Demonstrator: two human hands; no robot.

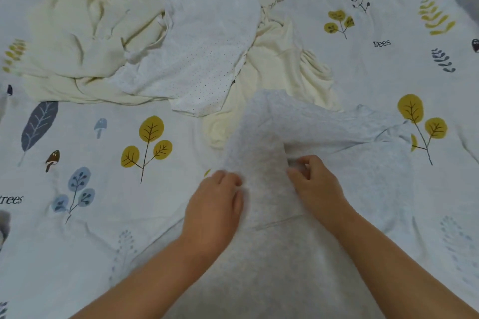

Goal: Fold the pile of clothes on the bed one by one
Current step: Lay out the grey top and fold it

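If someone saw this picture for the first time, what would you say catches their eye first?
Probably the two hands at bottom centre: the left hand and right hand both grip the grey garment spread before the person. Next, the rumpled pile of cream clothes and a white dotted garment at upper left. Under it all lies the bedsheet, printed with yellow trees and mushrooms.
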